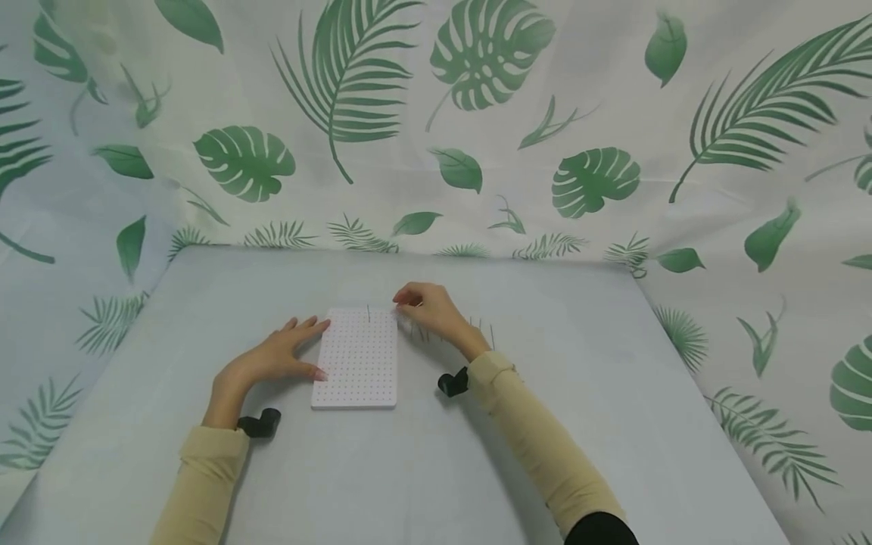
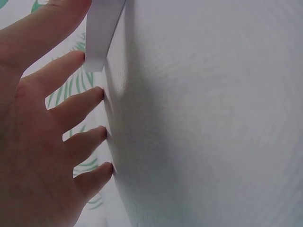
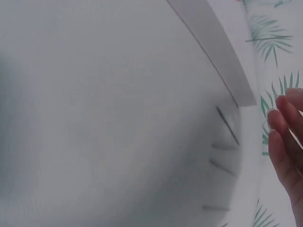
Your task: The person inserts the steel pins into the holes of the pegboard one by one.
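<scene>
A white board with rows of small holes lies on the table; a thin dark pin stands upright near its far edge. My left hand is spread along the board's left side, thumb and fingers extended, touching the edge. In the left wrist view, other fingertips rest against the tabletop. Beside the far right corner, my right hand has its thumb and fingertips drawn together on what looks like a thin pin, mostly hidden. Several thin pins are on the table beneath and beside that hand.
More of the thin pins are right of the board, near the right wrist. A white tabletop surrounds the board. Leaf-printed cloth hangs behind the table and at its sides. Black wrist cameras sit low beside both forearms.
</scene>
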`<state>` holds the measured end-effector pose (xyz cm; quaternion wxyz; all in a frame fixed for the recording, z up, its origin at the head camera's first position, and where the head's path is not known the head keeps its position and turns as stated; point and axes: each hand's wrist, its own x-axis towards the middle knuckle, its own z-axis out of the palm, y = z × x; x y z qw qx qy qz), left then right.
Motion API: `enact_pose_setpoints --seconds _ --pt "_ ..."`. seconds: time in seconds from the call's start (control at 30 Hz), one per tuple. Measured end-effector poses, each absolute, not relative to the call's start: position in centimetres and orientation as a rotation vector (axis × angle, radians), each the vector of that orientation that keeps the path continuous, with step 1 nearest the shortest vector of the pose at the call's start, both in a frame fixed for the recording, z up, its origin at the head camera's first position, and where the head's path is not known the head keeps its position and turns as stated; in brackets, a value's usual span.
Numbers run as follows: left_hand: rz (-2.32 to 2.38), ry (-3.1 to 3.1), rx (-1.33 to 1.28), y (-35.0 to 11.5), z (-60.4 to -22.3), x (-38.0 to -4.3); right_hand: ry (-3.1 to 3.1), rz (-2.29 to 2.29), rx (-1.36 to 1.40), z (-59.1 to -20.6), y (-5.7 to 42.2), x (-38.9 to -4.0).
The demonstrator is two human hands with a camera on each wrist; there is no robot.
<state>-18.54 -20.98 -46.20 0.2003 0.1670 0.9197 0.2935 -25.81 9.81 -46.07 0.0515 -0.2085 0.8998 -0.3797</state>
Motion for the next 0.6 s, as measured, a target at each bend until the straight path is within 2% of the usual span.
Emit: enact_pose_setpoints --seconds 0.6 --pt "0.843 2.555 0.461 -21.1 -46.4 -18.6 2.729 -0.855 -0.552 -46.9 12.2 -26.5"
